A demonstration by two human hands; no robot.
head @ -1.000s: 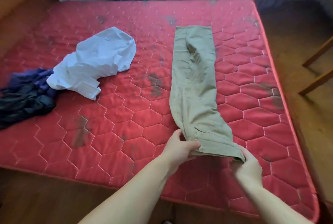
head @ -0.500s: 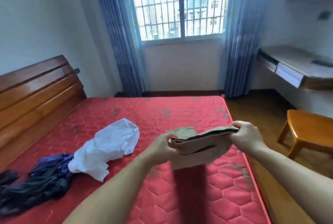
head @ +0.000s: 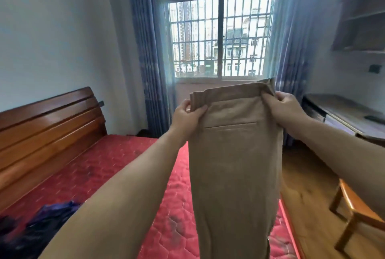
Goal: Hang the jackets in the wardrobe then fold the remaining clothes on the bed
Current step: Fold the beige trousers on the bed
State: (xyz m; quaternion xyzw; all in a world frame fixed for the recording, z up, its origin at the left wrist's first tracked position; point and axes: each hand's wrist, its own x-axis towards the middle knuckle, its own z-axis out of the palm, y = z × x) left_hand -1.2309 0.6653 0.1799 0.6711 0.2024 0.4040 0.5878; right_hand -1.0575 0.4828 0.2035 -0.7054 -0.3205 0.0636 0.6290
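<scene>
Item: khaki trousers point(head: 235, 164), held up in the air above the bed point(head: 116, 167), waistband at the top, legs hanging down, one back pocket facing the person. Left hand point(head: 186, 118): fingers pinching the left end of the waistband. Right hand point(head: 286, 108): fingers curled round the right end. Dark blue and purple clothes point(head: 41, 223) heaped on the red mattress, lower left. Wooden stool point(head: 354, 212) on the floor, right of the bed.

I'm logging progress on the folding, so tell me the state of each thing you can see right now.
Khaki trousers: held up by the waistband, hanging lengthwise, off the bed.
Left hand: grips waistband's left corner.
Right hand: grips waistband's right corner.
Dark clothes: crumpled on the mattress, unfolded.
Curtains: drawn open.
</scene>
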